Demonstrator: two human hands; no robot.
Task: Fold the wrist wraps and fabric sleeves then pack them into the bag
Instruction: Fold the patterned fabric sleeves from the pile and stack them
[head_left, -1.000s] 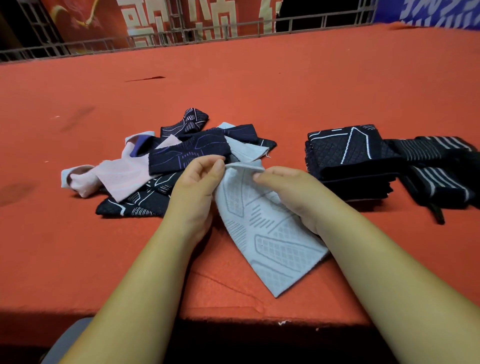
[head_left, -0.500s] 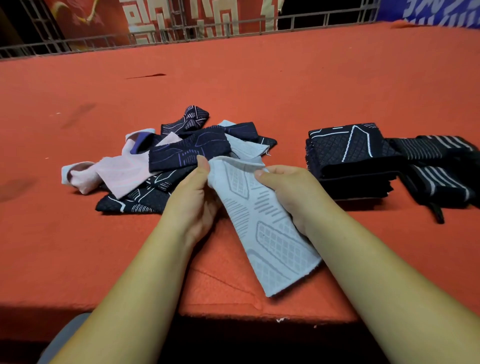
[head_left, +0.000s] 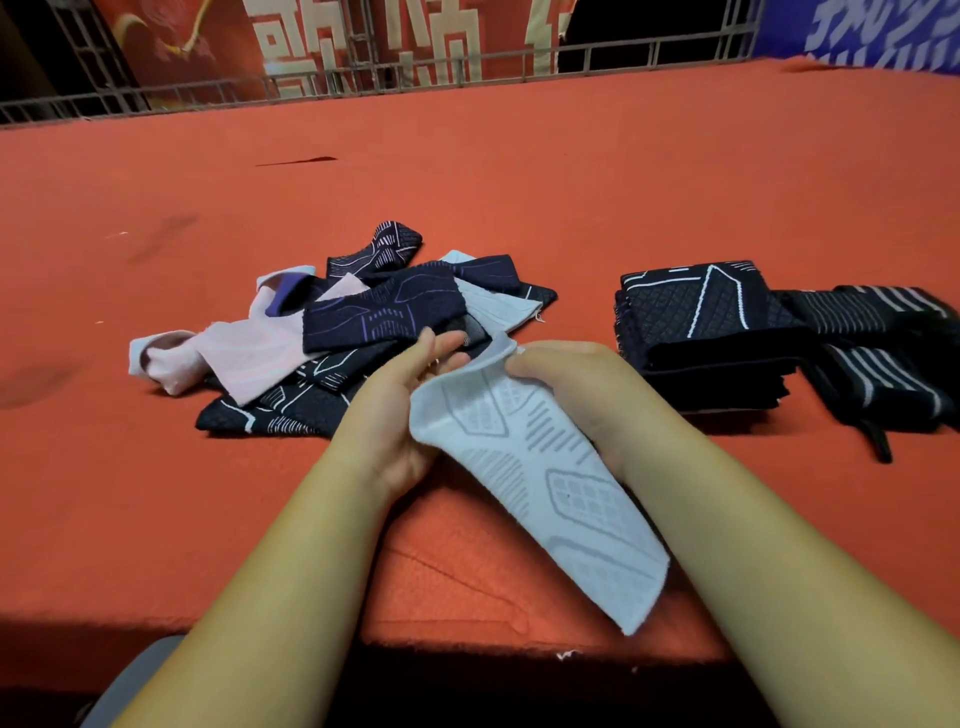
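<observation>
A pale grey patterned fabric sleeve (head_left: 545, 483) hangs slanted over the near part of the red table (head_left: 519, 182), its lower end near the front edge. My right hand (head_left: 571, 384) pinches the sleeve's top edge. My left hand (head_left: 405, 405) lies against its left edge with fingers stretched out; its thumb is hidden. Behind my left hand is a loose pile of dark navy sleeves (head_left: 363, 322) and a pink one (head_left: 244, 348). To the right stands a folded stack of dark sleeves (head_left: 696, 322), with black striped wrist wraps (head_left: 872, 364) beside it. No bag is in view.
A metal railing (head_left: 363, 78) runs along the table's far edge, with red and blue banners behind it. The table's front edge (head_left: 467, 639) is just below my forearms. A dark strap end (head_left: 878, 447) trails from the wrist wraps.
The pale sleeve has been lifted out of the pile and shifted right. My left fingers have gone from pinching its top corner to lying straight along its left edge.
</observation>
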